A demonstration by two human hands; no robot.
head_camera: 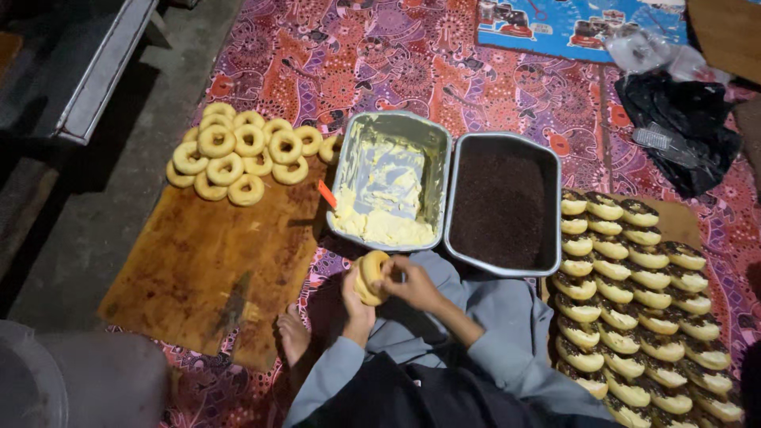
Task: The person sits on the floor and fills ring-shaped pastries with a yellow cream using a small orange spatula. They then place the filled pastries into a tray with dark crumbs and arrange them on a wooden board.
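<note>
Lower left of frame: grey round container (47,380), cut off by the edge, contents can't be made out. Wooden board (202,273) left of centre w/ pile of plain ring donuts (238,154) at its top end. Centre: metal tray of pale cream (388,186), orange handle (326,194) poking out; beside it a tray of dark sprinkles (501,206). Below: left hand (357,305) cups a donut (370,276), fingers wrapped behind, partly hidden; right hand (412,281) fingers pinch its front. Right: rows of filled donuts (642,317), cut off at bottom. Upper right: black bag (682,127), unclear.
</note>
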